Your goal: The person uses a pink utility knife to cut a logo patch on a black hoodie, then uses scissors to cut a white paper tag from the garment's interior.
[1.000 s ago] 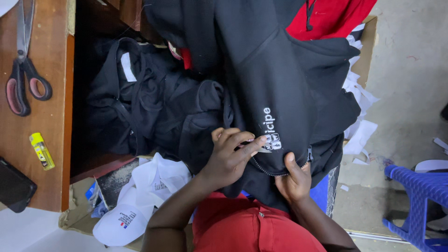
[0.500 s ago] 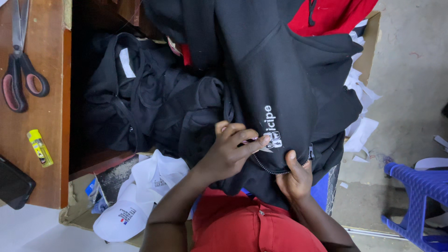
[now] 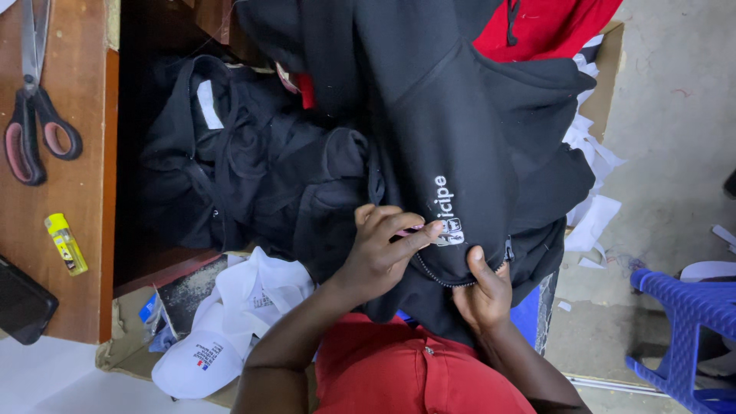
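black jacket (image 3: pixel 468 153) top cut off, right hand (image 3: pixel 483 295) fingers hidden

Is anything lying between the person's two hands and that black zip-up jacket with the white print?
Nothing visible does. The left hand rests on the black fabric zip-up jacket by its white print, and the right hand pinches its zipper edge.

Counts of what lies in the head view

Two hands (image 3: pixel 383 257) (image 3: pixel 483 295) at lower centre, both on one black zip jacket (image 3: pixel 460 153); one further heap of black clothing (image 3: pixel 253 176) (separate pieces cannot be told apart) left of centre; one red garment (image 3: pixel 548 27) at the top; one pair of scissors (image 3: pixel 34 107) upper left; one yellow lighter (image 3: pixel 65 244) at left; one dark flat device (image 3: pixel 23 303) at the left edge; one white cap (image 3: pixel 195 360) lower left; one blue plastic stool (image 3: pixel 686 330) lower right.
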